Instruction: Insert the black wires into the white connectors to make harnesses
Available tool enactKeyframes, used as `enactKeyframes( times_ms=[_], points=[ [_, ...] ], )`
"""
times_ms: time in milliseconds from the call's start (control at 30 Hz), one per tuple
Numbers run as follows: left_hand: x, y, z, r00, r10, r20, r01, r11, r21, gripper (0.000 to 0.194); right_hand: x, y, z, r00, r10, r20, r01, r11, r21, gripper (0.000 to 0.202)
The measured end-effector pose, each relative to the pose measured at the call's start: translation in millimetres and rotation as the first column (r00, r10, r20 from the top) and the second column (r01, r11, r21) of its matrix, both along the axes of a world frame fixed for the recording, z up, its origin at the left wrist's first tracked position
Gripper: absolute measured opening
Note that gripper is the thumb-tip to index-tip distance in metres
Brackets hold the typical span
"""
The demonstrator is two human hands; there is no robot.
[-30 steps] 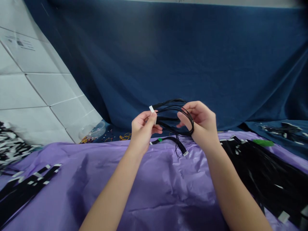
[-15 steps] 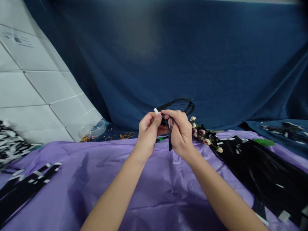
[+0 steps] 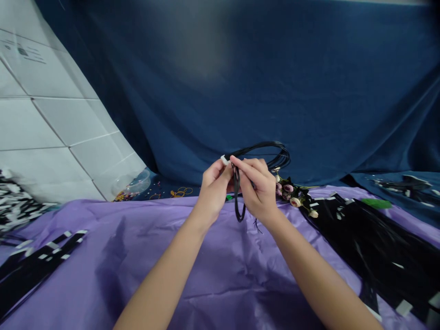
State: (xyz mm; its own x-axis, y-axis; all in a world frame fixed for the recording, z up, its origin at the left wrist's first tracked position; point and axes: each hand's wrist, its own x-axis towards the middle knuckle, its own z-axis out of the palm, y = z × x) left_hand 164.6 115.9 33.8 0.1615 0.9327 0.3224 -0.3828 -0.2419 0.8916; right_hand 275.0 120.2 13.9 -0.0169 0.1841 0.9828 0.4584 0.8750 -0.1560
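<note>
Between my two hands is a looped bundle of thin black cords (image 3: pixel 280 156), held up above the purple cloth. My left hand (image 3: pixel 213 188) is closed on it, thumb and fingers pinching near a small white tag (image 3: pixel 225 160). My right hand (image 3: pixel 258 188) is closed round the bundle just beside it, its index fingertip meeting the left thumb. One big loop arches out behind my right hand, and a smaller loop hangs down between the hands. Some thin cord ends show under my right palm. The fingers hide the middle of the bundle.
Artificial flowers (image 3: pixel 292 195) lie right of my hands, beside black strips with white ends (image 3: pixel 371 243). More black strips (image 3: pixel 37 261) lie at left, near a black-and-white heap (image 3: pixel 17 206). A clear plastic container (image 3: pixel 137 183) and yellow rubber bands (image 3: pixel 182 192) sit behind the purple cloth (image 3: pixel 220 275).
The large cord loop has swung a little right and spread. The smaller loop now hangs fuller between my hands. My right fingers have shifted and straightened along the bundle; the white tag has tilted.
</note>
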Motion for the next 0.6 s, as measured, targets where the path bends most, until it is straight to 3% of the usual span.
enactKeyframes(
  times_ms=[100,233,300,367,467,600],
  points=[
    [-1.0,-2.5,2.5,0.997,-0.029,0.072,0.03,1.0,-0.009,0.026,1.6,-0.5,0.7,0.999,-0.038,0.029,0.037,0.999,0.022,0.031],
    [-6.2,-6.9,6.2,0.985,-0.165,0.055,0.166,0.986,-0.012,0.054,4.4,2.0,0.8,0.998,-0.068,0.02,0.067,0.997,0.042,0.024],
    [-10.1,-8.6,7.8,0.977,-0.214,-0.017,0.214,0.977,0.025,0.048,4.6,3.9,0.8,0.997,-0.077,0.0,0.077,0.996,0.033,0.02],
    [-14.4,-9.3,9.0,0.975,-0.189,-0.117,0.195,0.98,0.048,0.034,4.0,5.1,1.2,0.997,-0.069,-0.016,0.07,0.997,0.027,0.017],
    [-20.8,-8.3,10.3,0.961,-0.147,-0.235,0.155,0.988,0.017,0.03,4.8,4.6,3.4,0.998,-0.052,-0.034,0.052,0.999,0.007,0.015],
    [-27.4,-7.8,12.6,0.942,-0.251,-0.224,0.238,0.968,-0.081,0.03,15.7,0.8,9.7,0.998,0.033,0.05,-0.026,0.992,-0.124,0.02]
  ],
)
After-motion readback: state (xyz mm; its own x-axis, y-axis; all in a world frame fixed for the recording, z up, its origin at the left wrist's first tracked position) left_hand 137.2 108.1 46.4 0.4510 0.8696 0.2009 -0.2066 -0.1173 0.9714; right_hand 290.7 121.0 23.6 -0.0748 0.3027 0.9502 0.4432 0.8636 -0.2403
